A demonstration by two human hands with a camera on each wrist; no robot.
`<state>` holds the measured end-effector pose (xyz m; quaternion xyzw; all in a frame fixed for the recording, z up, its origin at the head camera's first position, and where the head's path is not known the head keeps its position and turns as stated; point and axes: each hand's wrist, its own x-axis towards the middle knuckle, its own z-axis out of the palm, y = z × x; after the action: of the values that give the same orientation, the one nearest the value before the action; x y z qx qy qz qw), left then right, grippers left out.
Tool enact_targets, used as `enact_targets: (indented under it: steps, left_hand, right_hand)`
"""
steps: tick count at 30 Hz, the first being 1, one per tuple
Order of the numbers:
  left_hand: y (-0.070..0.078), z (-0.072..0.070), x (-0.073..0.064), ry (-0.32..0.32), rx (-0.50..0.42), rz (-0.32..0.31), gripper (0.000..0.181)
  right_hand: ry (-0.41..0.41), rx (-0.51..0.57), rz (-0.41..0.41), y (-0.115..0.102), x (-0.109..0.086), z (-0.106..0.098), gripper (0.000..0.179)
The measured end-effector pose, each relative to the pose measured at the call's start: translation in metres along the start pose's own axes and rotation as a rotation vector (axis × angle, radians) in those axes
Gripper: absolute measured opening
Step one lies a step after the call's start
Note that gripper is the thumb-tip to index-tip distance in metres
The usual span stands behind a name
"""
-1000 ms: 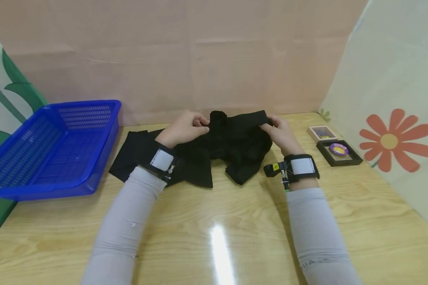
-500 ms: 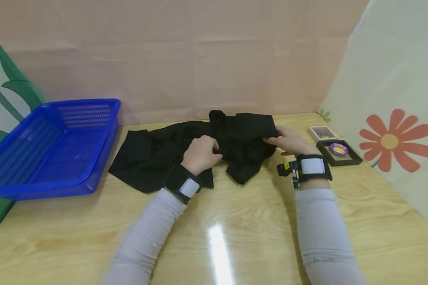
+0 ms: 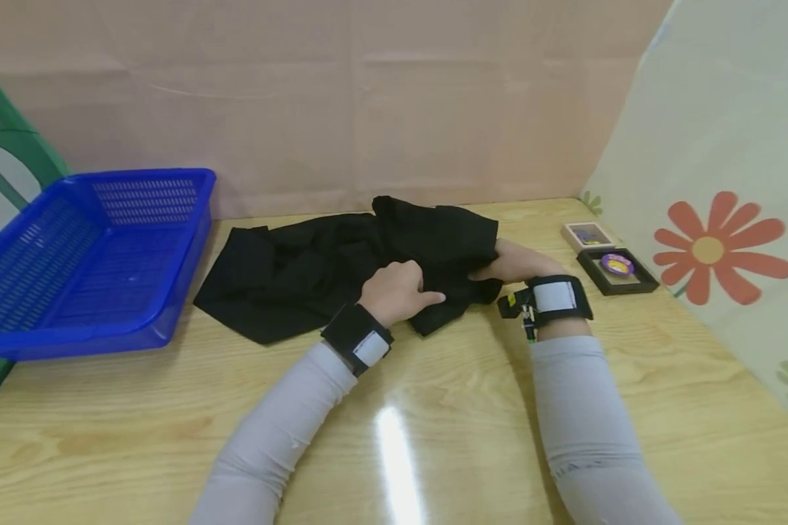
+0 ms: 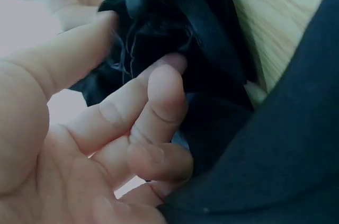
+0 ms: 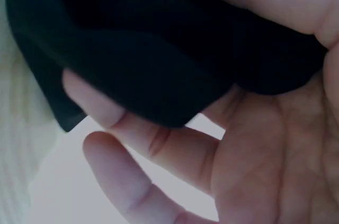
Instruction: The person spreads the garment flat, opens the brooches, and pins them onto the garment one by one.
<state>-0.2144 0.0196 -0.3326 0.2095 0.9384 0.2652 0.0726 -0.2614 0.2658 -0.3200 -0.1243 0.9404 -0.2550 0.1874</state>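
Black cloth (image 3: 302, 281) near the far edge of the table (image 3: 473, 437) — left hand (image 3: 395, 293) at its near side, fingers loosely bent, thumb apart, nothing pinched; right hand (image 3: 520, 262) holding its right end between thumb and part-curled fingers

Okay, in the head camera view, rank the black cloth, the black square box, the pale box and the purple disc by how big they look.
Largest to smallest in the head view:
1. Black cloth
2. Black square box
3. Pale box
4. Purple disc
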Motion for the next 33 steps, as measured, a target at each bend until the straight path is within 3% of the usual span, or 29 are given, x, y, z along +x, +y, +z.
enact_targets:
  steps: [3,7,10,13,16,20,23,27,30,33]
  left_hand:
    - [-0.002,-0.001,0.001,0.002,0.021,-0.011,0.043]
    - [-0.010,-0.011,0.001,0.031,-0.019,0.012,0.046]
    - [-0.018,-0.029,-0.005,0.101,-0.060,0.020,0.040]
    - [-0.029,-0.054,-0.013,0.190,-0.103,0.040,0.027]
    - [-0.043,-0.080,-0.023,0.279,-0.206,0.065,0.014]
    - [-0.062,-0.110,-0.036,0.393,-0.453,0.057,0.014]
    - [-0.075,-0.126,-0.048,0.525,-0.630,0.062,0.011]
    - [-0.089,-0.142,-0.064,0.738,-0.815,0.081,0.014]
    - [-0.096,-0.152,-0.076,0.859,-0.952,0.068,0.019]
    - [-0.105,-0.160,-0.086,0.944,-1.024,0.038,0.020]
  right_hand:
    - [0.053,0.002,-0.028,-0.004,0.001,-0.002,0.056]
    - [0.094,0.070,-0.011,-0.010,-0.003,-0.006,0.036]
    - [0.110,0.168,-0.028,-0.013,-0.008,-0.010,0.030]
    - [0.132,0.246,-0.097,-0.019,-0.017,-0.017,0.025]
    - [0.157,0.302,-0.210,-0.029,-0.027,-0.024,0.023]
    - [0.258,0.331,-0.319,-0.043,-0.045,-0.033,0.020]
    - [0.367,0.492,-0.399,-0.049,-0.056,-0.037,0.014]
    - [0.511,0.913,-0.522,-0.046,-0.057,-0.039,0.011]
    - [0.675,1.110,-0.512,-0.039,-0.057,-0.042,0.010]
    - [0.815,1.168,-0.443,-0.028,-0.056,-0.048,0.010]
